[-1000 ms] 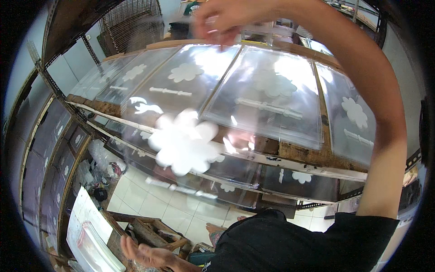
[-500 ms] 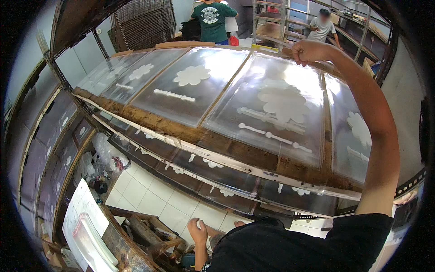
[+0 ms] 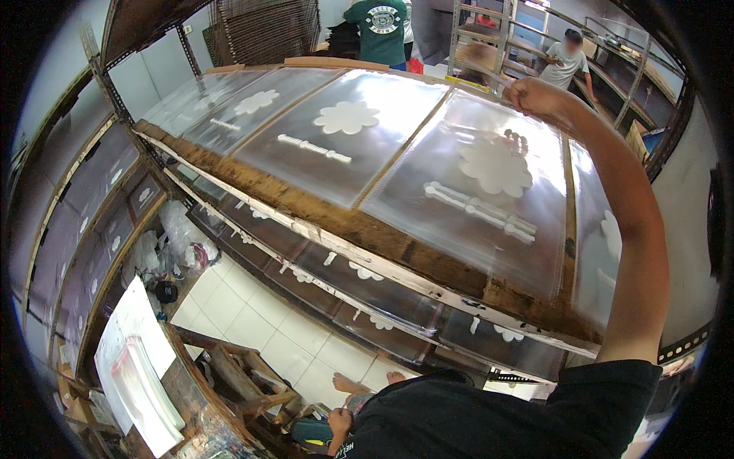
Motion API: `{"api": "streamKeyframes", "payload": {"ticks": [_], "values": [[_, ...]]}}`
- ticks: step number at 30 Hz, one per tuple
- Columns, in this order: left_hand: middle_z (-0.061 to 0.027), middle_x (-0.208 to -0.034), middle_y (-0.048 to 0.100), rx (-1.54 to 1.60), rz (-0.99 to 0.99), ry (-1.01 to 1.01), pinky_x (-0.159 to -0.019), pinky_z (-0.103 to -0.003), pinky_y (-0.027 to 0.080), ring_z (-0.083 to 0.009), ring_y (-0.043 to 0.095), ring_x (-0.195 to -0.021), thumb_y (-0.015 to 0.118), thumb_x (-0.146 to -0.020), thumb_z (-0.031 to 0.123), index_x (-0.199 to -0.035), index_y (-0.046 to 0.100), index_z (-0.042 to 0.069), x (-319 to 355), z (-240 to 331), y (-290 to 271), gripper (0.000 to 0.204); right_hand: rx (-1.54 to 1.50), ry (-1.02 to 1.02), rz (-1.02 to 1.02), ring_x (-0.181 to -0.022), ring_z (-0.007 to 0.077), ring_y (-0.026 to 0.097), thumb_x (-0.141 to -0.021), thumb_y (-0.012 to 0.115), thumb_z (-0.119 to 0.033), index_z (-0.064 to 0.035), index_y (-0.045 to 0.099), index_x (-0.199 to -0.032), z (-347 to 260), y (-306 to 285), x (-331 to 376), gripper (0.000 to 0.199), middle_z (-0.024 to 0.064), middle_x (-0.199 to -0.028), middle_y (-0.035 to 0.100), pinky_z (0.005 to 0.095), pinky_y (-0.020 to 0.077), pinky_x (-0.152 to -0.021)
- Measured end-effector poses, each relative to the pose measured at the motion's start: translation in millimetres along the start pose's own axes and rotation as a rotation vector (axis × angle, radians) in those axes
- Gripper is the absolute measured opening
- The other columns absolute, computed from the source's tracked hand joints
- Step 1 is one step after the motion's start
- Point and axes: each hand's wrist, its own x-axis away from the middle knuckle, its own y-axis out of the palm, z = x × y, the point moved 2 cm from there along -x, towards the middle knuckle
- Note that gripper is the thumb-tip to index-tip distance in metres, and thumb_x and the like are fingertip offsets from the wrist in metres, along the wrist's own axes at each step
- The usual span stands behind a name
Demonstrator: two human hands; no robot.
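Observation:
My right hand [image 3: 533, 98] is raised over the far edge of a slanted board [image 3: 306, 206], fingers curled. Whether they grip anything cannot be made out. A blurred brown shape [image 3: 482, 61] appears just beyond it. Below this hand lies a clear plastic sheet [image 3: 428, 222] with a white scalloped shape [image 3: 495, 170] and a white knobbed bar [image 3: 482, 210]. The bar appears doubled, one slightly offset from the other. Similar clear sheets [image 3: 290, 115] lie in a row to the left. My left hand [image 3: 340, 421], low by my body, is closed, its contents hidden.
More shelves [image 3: 367, 283] with printed sheets sit under the board; a rack [image 3: 84, 222] stands left. A wooden stand [image 3: 252, 382] and white paper [image 3: 126, 367] are lower left. A person in green [image 3: 382, 30] and another in grey [image 3: 566, 65] are beyond the board.
The view has shifted slightly. The doubled white prints on the sheet under my right hand now lie closer together. My left hand has moved lower, closer to my body, and its fingers have closed.

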Motion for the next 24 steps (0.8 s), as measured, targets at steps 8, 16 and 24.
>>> {"api": "streamKeyframes", "payload": {"ticks": [8, 16, 24], "values": [[-0.0263, -0.086, 0.07, 0.06, -0.01, 0.068, -0.078, -0.048, 0.054, -0.0416, 0.069, -0.083, 0.061, -0.084, 0.022, -0.092, 0.072, -0.005, -12, 19, 1, 0.03, -0.06, -0.008, -0.041, -0.068, 0.0168, 0.062, -0.07, 0.052, 0.007, 0.0006, 0.063, -0.074, 21, 8, -16, 0.014, 0.008, -0.075, 0.063, 0.0335, 0.0508, -0.058], [-0.0254, -0.085, 0.071, 0.005, -0.018, 0.056, -0.078, -0.048, 0.054, -0.0414, 0.07, -0.083, 0.061, -0.083, 0.025, -0.094, 0.073, -0.004, -15, 33, 7, 0.033, -0.031, -0.044, -0.077, -0.068, 0.0153, 0.058, -0.068, 0.054, 0.008, -0.0008, 0.061, -0.075, 21, 12, -16, 0.013, 0.0055, -0.072, 0.059, 0.0315, 0.0465, -0.057], [-0.0266, -0.089, 0.071, 0.092, -0.107, 0.008, -0.082, -0.048, 0.054, -0.0417, 0.069, -0.087, 0.061, -0.084, 0.028, -0.095, 0.073, -0.003, -19, 1, 18, 0.036, 0.079, -0.178, 0.001, -0.078, 0.0186, 0.061, -0.077, 0.063, -0.007, -0.0034, 0.066, -0.085, 40, 17, -23, 0.009, 0.0077, -0.082, 0.067, 0.0367, 0.0482, -0.068]]}}
